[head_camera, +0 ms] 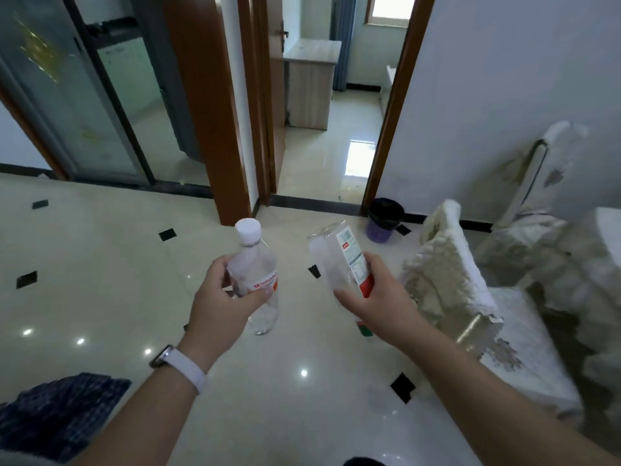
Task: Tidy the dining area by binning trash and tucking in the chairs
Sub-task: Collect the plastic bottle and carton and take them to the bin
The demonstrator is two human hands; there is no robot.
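Trash: two clear plastic bottles, both held above the tiled floor (pixel 100 280), on the near side of the bin (pixel 384 219). The white-capped bottle (pixel 256 258) stands upright, with the left hand (pixel 218 297) curled round its labelled middle. The second bottle (pixel 331 260) is inverted with its base tilted toward the bin; the right hand (pixel 376 294) is wrapped round its lower half. The bin, purple with a black liner, sits against the wall beyond both hands. A worn white chair (pixel 447 264) stands right of the bin, just beside the right hand.
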